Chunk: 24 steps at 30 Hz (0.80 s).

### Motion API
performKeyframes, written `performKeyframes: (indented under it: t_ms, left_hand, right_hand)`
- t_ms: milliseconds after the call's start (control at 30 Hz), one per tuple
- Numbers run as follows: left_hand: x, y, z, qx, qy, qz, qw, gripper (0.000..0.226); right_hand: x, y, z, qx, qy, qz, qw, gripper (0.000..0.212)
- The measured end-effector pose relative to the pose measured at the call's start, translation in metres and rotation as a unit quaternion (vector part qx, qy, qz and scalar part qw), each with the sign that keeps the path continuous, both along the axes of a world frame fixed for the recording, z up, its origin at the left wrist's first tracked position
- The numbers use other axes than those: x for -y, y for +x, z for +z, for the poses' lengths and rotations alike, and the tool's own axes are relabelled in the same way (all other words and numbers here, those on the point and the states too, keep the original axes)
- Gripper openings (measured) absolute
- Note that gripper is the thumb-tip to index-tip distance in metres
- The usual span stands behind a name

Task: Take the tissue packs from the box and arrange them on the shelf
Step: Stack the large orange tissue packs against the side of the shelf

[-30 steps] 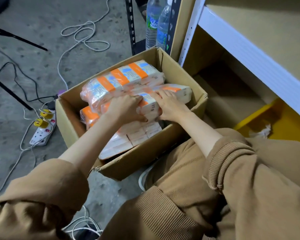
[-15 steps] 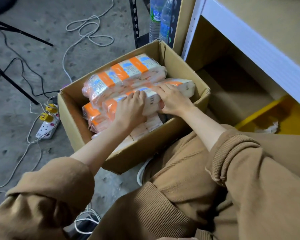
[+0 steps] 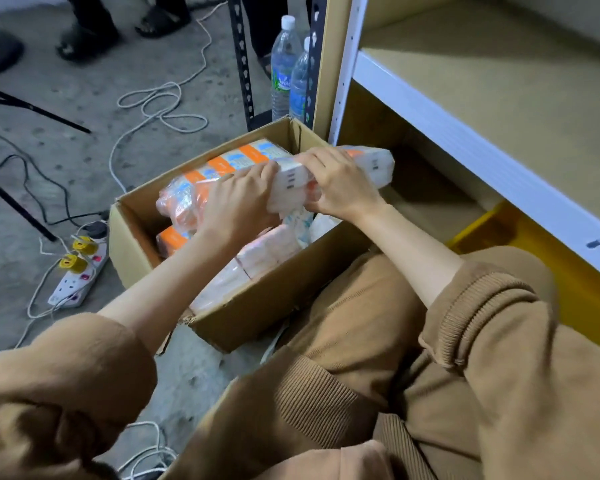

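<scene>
Now left hand (image 3: 236,202) and right hand (image 3: 340,188) grip one pack (image 3: 374,164) above the box (image 3: 274,306).
Fingers of both curl round the long wrapped pack near its middle, hands just beside each other. It is tilted, its right end past the box's rim, near the shelf (image 3: 465,140) post. Other packs (image 3: 236,157) lie in the box beneath.

Only one cam, head-worn, tilted forward and down, close over left hand (image 3: 238,199) and right hand (image 3: 340,183). Fingers (image 3: 317,157) on the tissue pack (image 3: 291,176) sit mid-frame, box (image 3: 257,306) just below them, shelf (image 3: 482,154) off to their right.
</scene>
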State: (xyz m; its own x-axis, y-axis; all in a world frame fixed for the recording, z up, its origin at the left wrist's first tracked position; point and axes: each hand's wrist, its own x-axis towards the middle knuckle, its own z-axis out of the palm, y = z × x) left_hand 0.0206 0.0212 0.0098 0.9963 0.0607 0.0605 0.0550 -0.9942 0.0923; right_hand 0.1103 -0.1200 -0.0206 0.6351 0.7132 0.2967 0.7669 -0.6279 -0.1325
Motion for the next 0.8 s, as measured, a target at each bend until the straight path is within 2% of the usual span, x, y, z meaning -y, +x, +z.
performKeyframes:
  t_ms: [267,433,567,800]
  left_hand:
    - [0.009,-0.001,0.061,0.125,0.021,-0.053,0.990,0.062]
    - [0.024,0.004,0.081,0.180,0.032,-0.077,0.980,0.056]
    - [0.047,0.018,0.103,0.201,0.041,-0.106,0.973,0.057]
    - [0.109,0.060,0.137,0.225,0.068,-0.190,0.953,0.058]
  right_hand:
    - [0.019,-0.007,0.068,0.185,0.063,-0.040,0.980,0.039]
    - [0.039,-0.013,0.096,0.232,0.053,-0.073,0.968,0.038]
    - [0.064,-0.013,0.121,0.227,0.049,-0.102,0.967,0.044]
    - [0.132,0.000,0.155,0.260,0.016,-0.206,0.943,0.045]
